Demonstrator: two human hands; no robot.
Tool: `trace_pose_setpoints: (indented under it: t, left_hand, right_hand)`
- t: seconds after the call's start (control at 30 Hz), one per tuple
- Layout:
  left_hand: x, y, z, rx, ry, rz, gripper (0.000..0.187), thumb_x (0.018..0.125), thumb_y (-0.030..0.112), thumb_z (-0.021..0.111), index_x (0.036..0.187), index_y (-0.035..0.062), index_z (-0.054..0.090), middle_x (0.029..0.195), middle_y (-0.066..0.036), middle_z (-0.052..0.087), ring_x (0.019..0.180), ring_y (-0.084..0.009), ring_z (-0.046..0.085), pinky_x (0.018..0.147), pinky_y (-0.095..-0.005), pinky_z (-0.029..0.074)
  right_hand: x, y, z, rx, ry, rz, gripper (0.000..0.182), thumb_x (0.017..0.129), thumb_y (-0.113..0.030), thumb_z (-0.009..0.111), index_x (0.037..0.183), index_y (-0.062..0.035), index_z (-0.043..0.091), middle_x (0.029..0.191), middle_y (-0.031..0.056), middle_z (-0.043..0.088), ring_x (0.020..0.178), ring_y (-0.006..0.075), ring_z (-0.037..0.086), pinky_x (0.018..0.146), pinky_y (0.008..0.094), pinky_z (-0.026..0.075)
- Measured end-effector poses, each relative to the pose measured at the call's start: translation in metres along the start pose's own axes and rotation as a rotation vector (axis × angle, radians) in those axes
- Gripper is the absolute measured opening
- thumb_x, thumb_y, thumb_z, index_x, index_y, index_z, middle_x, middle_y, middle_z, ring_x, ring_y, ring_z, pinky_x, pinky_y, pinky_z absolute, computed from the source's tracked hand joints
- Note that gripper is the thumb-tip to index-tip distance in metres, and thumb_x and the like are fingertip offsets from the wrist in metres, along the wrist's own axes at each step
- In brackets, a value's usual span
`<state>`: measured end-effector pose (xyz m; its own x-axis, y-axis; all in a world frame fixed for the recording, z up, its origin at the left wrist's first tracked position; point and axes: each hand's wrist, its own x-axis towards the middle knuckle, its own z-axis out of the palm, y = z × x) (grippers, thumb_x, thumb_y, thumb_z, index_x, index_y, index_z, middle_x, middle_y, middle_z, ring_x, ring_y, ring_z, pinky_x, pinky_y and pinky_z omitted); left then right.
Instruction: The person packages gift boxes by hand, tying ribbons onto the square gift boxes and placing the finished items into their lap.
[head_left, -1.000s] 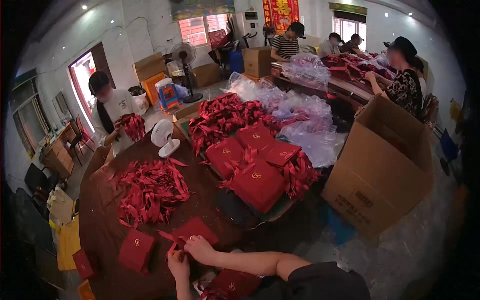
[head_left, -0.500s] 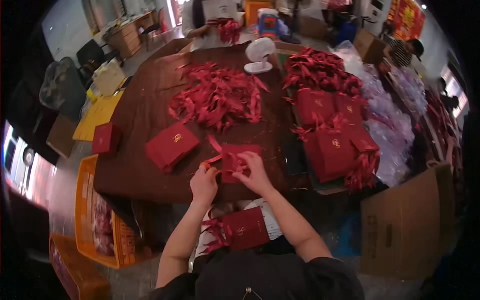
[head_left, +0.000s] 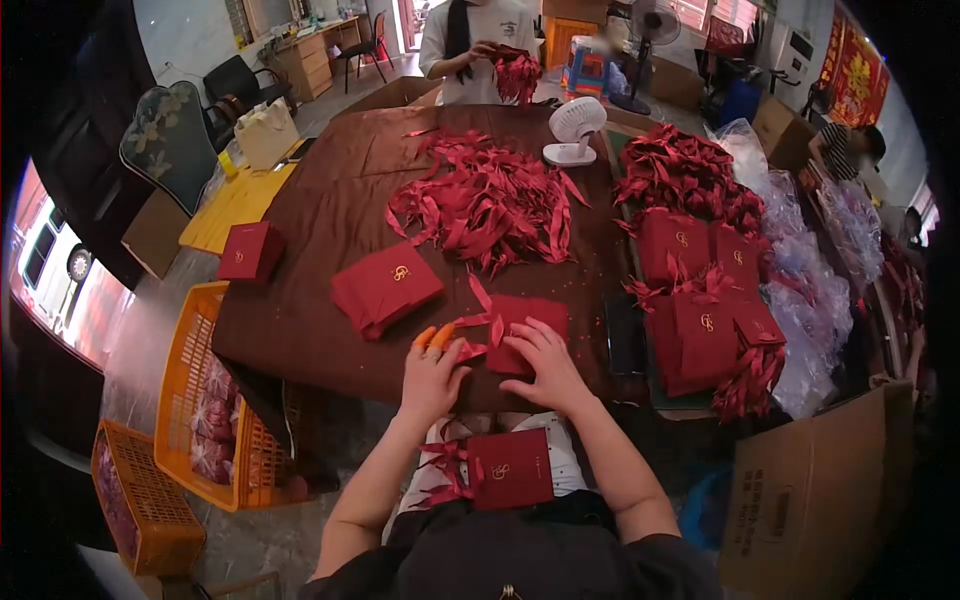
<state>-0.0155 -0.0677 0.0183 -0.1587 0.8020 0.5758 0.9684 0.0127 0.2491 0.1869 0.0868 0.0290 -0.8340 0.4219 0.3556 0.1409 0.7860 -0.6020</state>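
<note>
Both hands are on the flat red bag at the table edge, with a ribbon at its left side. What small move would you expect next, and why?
Probably the left hand pulls the red ribbon taut while the right hand presses the flat red bag down. The ribbon lies loose across the bag's left edge, between both hands, and the right palm already lies flat on the bag. Whether it is threaded through is not visible.
</note>
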Motion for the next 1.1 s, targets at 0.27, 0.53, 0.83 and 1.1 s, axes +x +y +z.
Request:
trace_pose_setpoints:
  t: [0.27,0.53,0.83,1.1]
  left_hand:
    - [0.056,-0.025,0.055,0.113,-0.097,-0.221,0.026,0.085,0.014,0.071,0.11,0.0083,0.071,0.109,-0.012,0.062,0.093,-0.0325,0.058,0.08,-0.0431,0.051]
    - [0.042,-0.024,0.073,0.069,0.064,-0.366,0.018,0.085,0.013,0.065,0.103,0.0106,0.069,0.105,-0.01,0.061,0.099,-0.034,0.058,0.08,-0.0444,0.052]
    - [-0.04,0.05,-0.039,-0.181,-0.358,0.158,0.055,0.084,0.027,0.073,0.136,0.0132,0.058,0.148,-0.013,0.047,0.14,-0.0386,0.038,0.112,-0.0518,0.035]
    - [-0.137,0.061,-0.035,-0.147,-0.768,0.17,0.067,0.084,0.037,0.074,0.145,0.0191,0.052,0.157,-0.016,0.034,0.147,-0.0408,0.026,0.118,-0.0567,0.024]
  right_hand:
    - [-0.022,0.021,0.0,-0.331,-0.098,0.05,0.089,0.074,-0.061,0.075,0.148,-0.0171,0.049,0.159,0.0091,0.036,0.15,0.0326,0.025,0.122,0.0535,0.015]
    - [-0.048,0.009,0.004,-0.382,-0.136,0.017,0.082,0.072,-0.044,0.081,0.144,-0.0206,0.051,0.157,0.0054,0.04,0.148,0.0299,0.03,0.12,0.0542,0.02]
    - [-0.108,-0.07,0.013,-0.33,-0.294,-0.075,0.068,0.074,-0.048,0.078,0.133,-0.0203,0.062,0.144,0.0078,0.051,0.128,0.0332,0.046,0.104,0.0533,0.037]
    - [-0.104,-0.065,0.003,0.062,-0.346,-0.036,0.039,0.085,-0.042,0.074,0.112,-0.014,0.073,0.111,0.0052,0.07,0.102,0.0264,0.063,0.092,0.0407,0.049]
